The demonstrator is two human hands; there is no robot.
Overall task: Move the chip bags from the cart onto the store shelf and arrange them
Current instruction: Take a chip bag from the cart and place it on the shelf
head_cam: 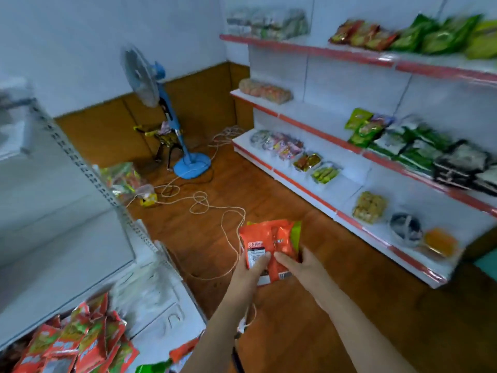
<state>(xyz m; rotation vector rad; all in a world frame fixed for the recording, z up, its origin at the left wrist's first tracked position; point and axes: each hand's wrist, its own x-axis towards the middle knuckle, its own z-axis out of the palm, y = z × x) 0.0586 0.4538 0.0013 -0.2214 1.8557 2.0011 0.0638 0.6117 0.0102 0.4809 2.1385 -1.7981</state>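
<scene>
Both hands were out in front of the person, held over the wooden floor (282, 332), and both were clamped on a small bunch of orange chip bags (270, 242). The left hand (251, 267) gripped the bunch from the left side, its thumb pressed across a white label on the front bag. The right hand (298, 262) held the lower right part, fingers curled around the edge, with a strip of green packaging showing behind the orange at the upper right. The two hands sat close together, nearly touching at the middle of the bags.

Down in the lower left corner lay a heap of more orange and green chip bags (78, 343), piled loosely under a white shelving unit (53, 211); I could not tell what they were lying in. On the right ran the store shelf (349, 208), white with red edge strips, several tiers high. Its top tier carried red and green snack packs (408, 36), the middle tier held green and dark packets (408, 146), and the bottom tier had small trays and clear packs of snacks (368, 207). The held bags were well apart from that shelf, out over the aisle.

In the far corner stood a blue pedestal fan (164, 109), and a pale cord (199, 203) looped across the floor from it toward the person.
</scene>
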